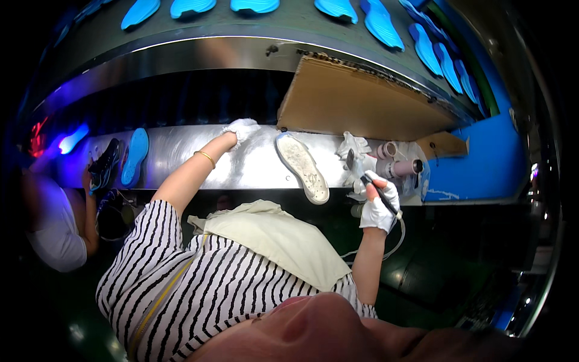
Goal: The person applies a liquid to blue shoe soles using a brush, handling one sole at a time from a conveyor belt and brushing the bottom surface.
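Note:
A white shoe sole lies on the metal ledge in front of me, its inner side up. My right hand, in a white glove with bare fingertips, grips a black-handled tool with a pale tube trailing from its rear. The tool's tip points toward a crumpled white cloth or glove, to the right of the sole. My left hand, also gloved, reaches to the far edge of the ledge beside a dark opening. Its fingers are too unclear to show whether they hold anything.
Pink bottles stand at the right by a cardboard sheet. Blue soles ride on a belt above. At the left lie a blue sole and a dark shoe, near another person.

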A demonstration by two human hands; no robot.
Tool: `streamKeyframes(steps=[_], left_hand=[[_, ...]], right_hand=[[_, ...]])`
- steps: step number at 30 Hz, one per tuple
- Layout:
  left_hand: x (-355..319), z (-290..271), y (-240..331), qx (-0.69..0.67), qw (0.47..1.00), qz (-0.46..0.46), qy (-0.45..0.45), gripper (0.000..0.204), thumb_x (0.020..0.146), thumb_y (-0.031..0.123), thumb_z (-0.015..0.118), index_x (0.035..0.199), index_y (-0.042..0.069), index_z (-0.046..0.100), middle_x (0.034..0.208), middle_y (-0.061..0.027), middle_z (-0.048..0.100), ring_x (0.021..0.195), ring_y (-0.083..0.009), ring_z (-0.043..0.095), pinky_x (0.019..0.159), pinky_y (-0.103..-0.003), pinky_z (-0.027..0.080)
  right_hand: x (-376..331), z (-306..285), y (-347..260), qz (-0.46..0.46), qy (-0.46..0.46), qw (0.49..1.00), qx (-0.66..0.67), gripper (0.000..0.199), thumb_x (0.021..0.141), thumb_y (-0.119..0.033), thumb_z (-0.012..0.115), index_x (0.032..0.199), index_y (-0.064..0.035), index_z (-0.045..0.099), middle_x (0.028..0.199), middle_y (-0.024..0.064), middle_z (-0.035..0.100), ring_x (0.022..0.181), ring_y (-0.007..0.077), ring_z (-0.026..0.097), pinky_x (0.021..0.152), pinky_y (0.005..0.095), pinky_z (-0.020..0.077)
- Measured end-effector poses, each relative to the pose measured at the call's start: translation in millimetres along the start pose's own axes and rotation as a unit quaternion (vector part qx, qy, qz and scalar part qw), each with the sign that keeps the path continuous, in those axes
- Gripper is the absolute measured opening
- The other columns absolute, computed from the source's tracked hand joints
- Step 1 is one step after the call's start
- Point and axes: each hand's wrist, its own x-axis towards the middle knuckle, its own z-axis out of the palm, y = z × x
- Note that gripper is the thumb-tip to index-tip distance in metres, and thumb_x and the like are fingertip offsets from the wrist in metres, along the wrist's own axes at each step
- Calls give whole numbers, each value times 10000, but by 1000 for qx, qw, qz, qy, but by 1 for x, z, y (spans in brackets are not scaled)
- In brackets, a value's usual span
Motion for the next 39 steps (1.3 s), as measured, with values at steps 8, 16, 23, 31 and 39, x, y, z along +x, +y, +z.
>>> streamKeyframes(steps=[8,16,23,31,39], left_hand=[[53,-56,-12,430,884,3,183,640,796,315,527,1386,132,355,1448,-122,327,1319,-349,299,1062,-505,267],[142,-88,-21,457,858,104,210,387,789,160,563,1164,69,562,1186,-152,578,1128,-329,526,954,-424,407],[179,-104,-110,390,891,82,216,381,839,207,485,1186,73,565,1197,-162,580,1104,-328,548,954,-438,411],[160,-123,-187,486,800,-8,351,502,859,222,457,1340,85,422,1421,-166,352,1301,-303,347,1055,-425,276],[139,-116,-81,495,816,124,272,435,839,181,446,1254,68,507,1294,-200,491,1212,-332,453,1007,-428,352]], right_hand=[[-16,3,8,70,30,997,-16,214,755,36,668,945,-5,579,1002,183,650,758,205,645,673,280,522],[-45,-21,8,137,82,984,-79,237,754,-18,707,951,-48,578,1004,178,644,745,191,636,652,257,511],[-50,-13,-6,181,94,975,-90,258,747,-47,728,960,-57,581,1020,183,639,755,187,627,667,259,492],[-44,1,-11,193,102,974,-54,265,726,-9,724,938,-36,567,1011,203,637,748,208,637,660,272,516],[-37,9,-7,195,80,977,-21,262,737,-11,715,958,-36,576,1031,196,633,750,212,639,659,269,517]])
